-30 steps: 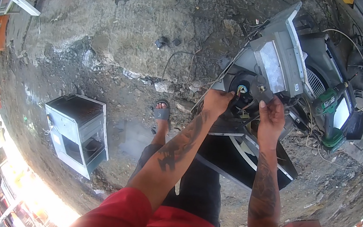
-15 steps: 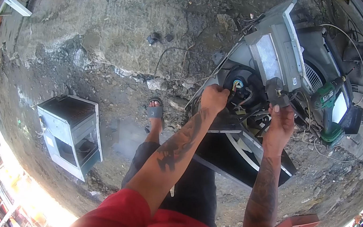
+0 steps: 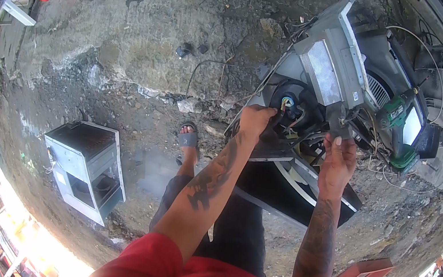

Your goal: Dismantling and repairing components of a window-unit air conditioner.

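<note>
Right of centre, wires (image 3: 289,113) are pinched by left hand (image 3: 255,122) while right hand (image 3: 337,158) is clamped on the casing (image 3: 325,68), apparently to steady it

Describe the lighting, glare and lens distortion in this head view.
Head view: hard daylight, with blown-out glare along the lower left rim; strong fisheye bending, a black vignette round the circle; the left hand and right hand at the opened appliance are fairly sharp, its dark inside hard to read; the grey metal box shows clearly.

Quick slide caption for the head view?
Left hand and right hand work on wires inside an opened old television.
</note>
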Demonstrator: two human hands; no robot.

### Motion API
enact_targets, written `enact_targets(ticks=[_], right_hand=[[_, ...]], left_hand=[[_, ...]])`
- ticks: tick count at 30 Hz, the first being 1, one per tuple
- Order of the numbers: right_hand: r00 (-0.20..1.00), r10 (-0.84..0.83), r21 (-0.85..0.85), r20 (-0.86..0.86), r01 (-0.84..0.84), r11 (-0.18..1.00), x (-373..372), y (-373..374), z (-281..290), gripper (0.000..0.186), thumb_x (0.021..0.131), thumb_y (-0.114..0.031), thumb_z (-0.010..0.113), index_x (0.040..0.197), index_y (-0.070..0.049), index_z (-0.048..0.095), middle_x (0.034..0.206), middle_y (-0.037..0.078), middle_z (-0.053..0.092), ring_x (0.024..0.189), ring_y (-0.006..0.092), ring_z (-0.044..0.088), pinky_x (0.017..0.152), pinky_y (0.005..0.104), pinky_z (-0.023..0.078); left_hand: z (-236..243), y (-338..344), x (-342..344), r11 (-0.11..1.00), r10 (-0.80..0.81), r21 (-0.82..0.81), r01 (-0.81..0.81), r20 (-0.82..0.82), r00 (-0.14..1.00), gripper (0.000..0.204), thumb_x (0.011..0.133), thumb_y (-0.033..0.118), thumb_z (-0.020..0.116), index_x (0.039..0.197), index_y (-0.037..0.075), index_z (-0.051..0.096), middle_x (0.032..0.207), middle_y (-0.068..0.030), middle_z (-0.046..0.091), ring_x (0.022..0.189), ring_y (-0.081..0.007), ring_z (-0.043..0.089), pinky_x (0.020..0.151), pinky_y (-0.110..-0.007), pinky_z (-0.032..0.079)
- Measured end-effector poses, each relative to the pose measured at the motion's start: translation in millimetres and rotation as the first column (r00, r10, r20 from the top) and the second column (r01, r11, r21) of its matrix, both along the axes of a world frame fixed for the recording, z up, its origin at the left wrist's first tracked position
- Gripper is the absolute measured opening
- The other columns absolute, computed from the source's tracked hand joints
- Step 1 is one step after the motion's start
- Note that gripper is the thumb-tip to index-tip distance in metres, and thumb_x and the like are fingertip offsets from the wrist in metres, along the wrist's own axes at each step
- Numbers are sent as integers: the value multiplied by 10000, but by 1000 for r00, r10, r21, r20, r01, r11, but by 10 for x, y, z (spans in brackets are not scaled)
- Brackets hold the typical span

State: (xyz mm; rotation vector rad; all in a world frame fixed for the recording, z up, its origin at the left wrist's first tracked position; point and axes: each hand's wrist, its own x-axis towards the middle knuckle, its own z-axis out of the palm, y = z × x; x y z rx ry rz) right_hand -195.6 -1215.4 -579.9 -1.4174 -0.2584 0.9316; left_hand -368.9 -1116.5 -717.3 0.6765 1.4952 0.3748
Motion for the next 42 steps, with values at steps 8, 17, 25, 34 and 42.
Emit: enact_targets(ticks=[8, 17, 25, 34, 42], right_hand=[[986, -114, -28, 118, 118, 993, 260, -542, 198, 247, 956, -116, 655, 1166, -13, 577, 1059, 83, 674, 963, 153, 654, 885, 287, 502], [753, -58, -316, 655, 344, 884, 443, -1068, -52, 379, 969, -116, 636, 1282, 36, 484, 1114, 108, 624, 976, 146, 595, 867, 254, 465], [679, -141, -361, 720, 540, 761, 594, -1177, -650, 344, 948, -114, 644, 1217, 51, 509, 1152, 149, 548, 920, 210, 599, 831, 329, 490], [615, 169, -569, 770, 542, 619, 389, -867, -513, 355, 952, -271, 583, 1244, -82, 512, 1220, 156, 543, 1021, 409, 621, 789, 501, 519], [642, 183, -621, 744, 564, 545, 397, -879, -464, 357, 952, -274, 570, 1244, -79, 502, 1276, 150, 523, 1022, 420, 621, 789, 516, 514]], left_hand=[[308, 311, -592, 880, 405, -336, -336, 161, 900, 233, 856, 337, 703, 885, 110, 661, 755, -11, 657, 578, -121, 589, 552, -265, 409], [309, -67, -853, 972, -67, 219, 82, -76, 995, 187, 897, 177, 703, 919, -7, 676, 762, -21, 654, 675, -98, 595, 636, -247, 475], [1080, -306, 114, 654, -397, 583, 482, -278, 875, 208, 850, 161, 754, 972, 16, 667, 920, -106, 660, 755, -185, 650, 709, -298, 521], [813, 200, 456, 732, -342, 617, 290, -36, 939, 186, 909, 132, 694, 1033, 0, 652, 869, -30, 658, 738, -95, 593, 697, -248, 488], [1018, -212, -326, 564, -305, 533, 631, -576, 759, 270, 969, 220, 604, 1122, -3, 606, 1005, -162, 657, 882, -291, 618, 801, -420, 481]])
